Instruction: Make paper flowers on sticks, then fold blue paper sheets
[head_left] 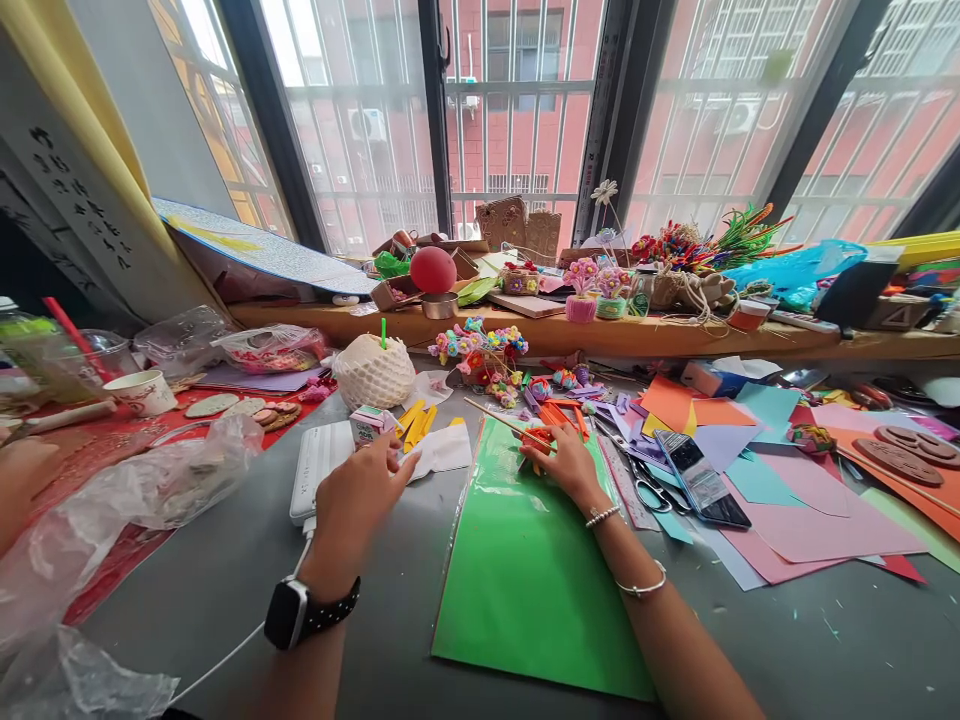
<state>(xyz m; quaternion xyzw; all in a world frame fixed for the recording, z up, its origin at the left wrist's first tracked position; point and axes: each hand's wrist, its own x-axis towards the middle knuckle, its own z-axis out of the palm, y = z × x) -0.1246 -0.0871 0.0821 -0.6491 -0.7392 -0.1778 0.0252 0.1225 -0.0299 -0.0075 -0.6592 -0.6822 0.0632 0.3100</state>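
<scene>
My right hand [568, 468] is closed around a thin wooden stick [499, 412], which points up and to the left over a glossy green sheet [525, 590]. Small orange-red paper pieces show at its fingertips; whether they are also gripped is unclear. My left hand [364, 500], with a black-strapped watch on the wrist, is beside a small pink-and-white box [373, 424]. Its thumb stands apart from the bent fingers, and nothing plainly shows in it. Just beyond lie yellow strips [418, 428] and a white tissue [444, 452]. Orange strips [564, 415] lie past the green sheet.
A white power bank [319, 470] with a cable lies left. Right are scissors [651, 490], a phone [701, 480] and coloured paper [810, 510]. A net-wrapped coconut [373, 372] stands behind. Another person's hand [26, 480] is at the far left. Crafts crowd the wooden sill [480, 335].
</scene>
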